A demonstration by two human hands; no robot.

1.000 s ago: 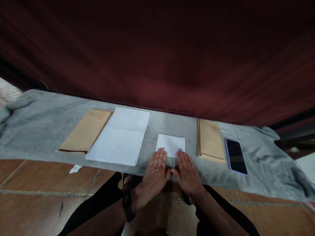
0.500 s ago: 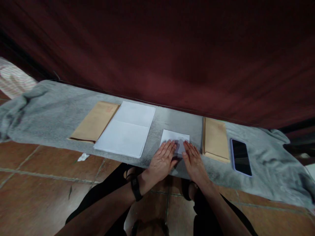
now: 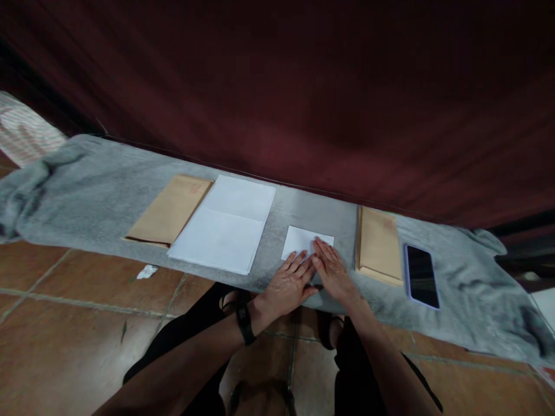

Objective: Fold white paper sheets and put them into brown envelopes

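Note:
A small folded white paper [image 3: 299, 240] lies flat on the grey cloth in front of me. My left hand [image 3: 289, 284] rests palm down on its near left part, fingers stretched out. My right hand [image 3: 333, 270] lies flat over the paper's right side, its fingers pointing up and left, close beside the left fingertips. The paper's near edge is hidden under both hands. To the left is a stack of larger white sheets [image 3: 225, 225] with a crease across the middle.
Brown envelopes [image 3: 171, 209] lie left of the white sheets, and another brown envelope stack [image 3: 379, 245] is right of my hands. Beyond it lies a phone [image 3: 422, 276]. Grey cloth [image 3: 99, 196] covers the narrow bench. A dark red curtain [image 3: 277, 104] hangs behind. Crumpled white tissue [image 3: 147, 271] is on the floor.
My right hand has slid left and farther up onto the paper, closer to the left hand. The left hand has shifted slightly toward me. The paper stays in place.

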